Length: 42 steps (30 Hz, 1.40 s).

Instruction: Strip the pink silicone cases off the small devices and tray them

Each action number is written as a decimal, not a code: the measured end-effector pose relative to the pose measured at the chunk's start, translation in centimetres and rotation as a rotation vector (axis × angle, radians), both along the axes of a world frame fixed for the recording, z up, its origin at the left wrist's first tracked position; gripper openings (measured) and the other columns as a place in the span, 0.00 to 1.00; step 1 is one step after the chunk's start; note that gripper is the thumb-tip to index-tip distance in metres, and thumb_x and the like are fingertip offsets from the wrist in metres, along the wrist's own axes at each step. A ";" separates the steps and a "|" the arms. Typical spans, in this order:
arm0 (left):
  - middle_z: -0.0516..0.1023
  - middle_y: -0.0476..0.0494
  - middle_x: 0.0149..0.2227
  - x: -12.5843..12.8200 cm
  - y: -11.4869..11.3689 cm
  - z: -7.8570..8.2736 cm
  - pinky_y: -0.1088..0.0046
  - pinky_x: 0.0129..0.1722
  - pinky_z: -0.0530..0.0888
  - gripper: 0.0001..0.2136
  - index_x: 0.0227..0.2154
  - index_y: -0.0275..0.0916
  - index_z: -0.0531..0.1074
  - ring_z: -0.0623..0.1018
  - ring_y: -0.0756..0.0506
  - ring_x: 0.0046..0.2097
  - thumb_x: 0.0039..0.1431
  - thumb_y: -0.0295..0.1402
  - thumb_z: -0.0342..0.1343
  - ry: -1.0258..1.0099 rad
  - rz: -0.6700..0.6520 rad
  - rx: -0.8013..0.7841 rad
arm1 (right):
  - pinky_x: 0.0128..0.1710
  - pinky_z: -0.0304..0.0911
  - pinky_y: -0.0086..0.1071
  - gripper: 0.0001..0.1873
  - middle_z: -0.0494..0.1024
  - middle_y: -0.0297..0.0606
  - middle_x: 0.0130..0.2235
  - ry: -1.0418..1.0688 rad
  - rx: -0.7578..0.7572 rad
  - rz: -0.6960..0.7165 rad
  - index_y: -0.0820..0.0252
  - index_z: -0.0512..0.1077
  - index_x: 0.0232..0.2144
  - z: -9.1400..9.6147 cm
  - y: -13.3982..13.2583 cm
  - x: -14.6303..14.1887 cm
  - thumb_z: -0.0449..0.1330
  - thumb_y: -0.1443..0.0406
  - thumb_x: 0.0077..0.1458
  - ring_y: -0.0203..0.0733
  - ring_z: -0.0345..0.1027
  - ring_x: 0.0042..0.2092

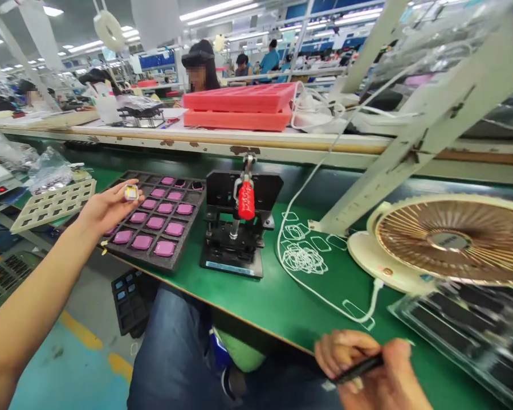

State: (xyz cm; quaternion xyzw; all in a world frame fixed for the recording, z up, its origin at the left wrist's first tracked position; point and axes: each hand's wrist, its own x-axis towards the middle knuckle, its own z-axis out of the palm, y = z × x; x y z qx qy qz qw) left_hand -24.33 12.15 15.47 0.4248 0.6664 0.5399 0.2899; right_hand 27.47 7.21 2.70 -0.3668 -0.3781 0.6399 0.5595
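Over the left edge of a dark foam tray [177, 250], my left hand [106, 209] holds a small square watch-like case [131, 192] between its fingers, with white and yellow showing on the side facing me. Purple watch-like pieces [165, 248] fill many of the tray's pockets, and a couple with dark faces sit at the far end. At the front edge of the bench, my right hand [367, 364] is closed around a slim black tool [359, 369]; its exact kind is unclear. A black press fixture [233, 265] with a red-handled toggle clamp [246, 200] stands right of the tray.
Thin white ring gaskets [303, 257] lie piled on the green bench [282, 307]. A white cable [299, 285] runs to a beige fan [448, 239]. Clear plastic trays [465, 336] occupy the right front. Red foam trays [239, 108] rest on the shelf; a cream tray [55, 205] is left.
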 end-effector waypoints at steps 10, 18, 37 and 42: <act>0.84 0.33 0.46 24.2 -11.2 -10.7 0.71 0.23 0.74 0.21 0.55 0.41 0.75 0.82 0.43 0.33 0.65 0.45 0.67 -0.682 -0.560 -0.279 | 0.25 0.74 0.32 0.04 0.80 0.36 0.34 -0.178 0.275 -0.058 0.51 0.83 0.41 -0.7 -4.0 -5.9 0.69 0.61 0.64 0.38 0.75 0.27; 0.81 0.42 0.41 28.1 -12.0 -11.4 0.65 0.39 0.82 0.23 0.54 0.40 0.74 0.82 0.47 0.34 0.63 0.49 0.68 -0.653 -0.624 -0.290 | 0.62 0.74 0.58 0.25 0.84 0.41 0.54 -0.574 0.765 -0.037 0.45 0.81 0.55 -1.6 -5.4 -4.9 0.65 0.76 0.62 0.54 0.79 0.59; 0.84 0.36 0.49 28.4 -11.2 -12.1 0.62 0.45 0.84 0.24 0.55 0.38 0.79 0.84 0.43 0.42 0.60 0.45 0.72 -0.774 -0.650 -0.341 | 0.63 0.75 0.57 0.35 0.80 0.44 0.61 -0.643 0.928 0.014 0.50 0.73 0.66 -5.5 -5.6 -3.8 0.64 0.81 0.62 0.56 0.73 0.65; 0.84 0.37 0.49 28.3 -11.0 -12.8 0.63 0.45 0.84 0.24 0.55 0.38 0.80 0.84 0.44 0.42 0.60 0.44 0.72 -0.778 -0.659 -0.351 | 0.64 0.73 0.56 0.32 0.80 0.44 0.61 -0.643 0.909 0.030 0.53 0.76 0.63 -6.1 -5.5 -3.9 0.64 0.81 0.62 0.56 0.74 0.64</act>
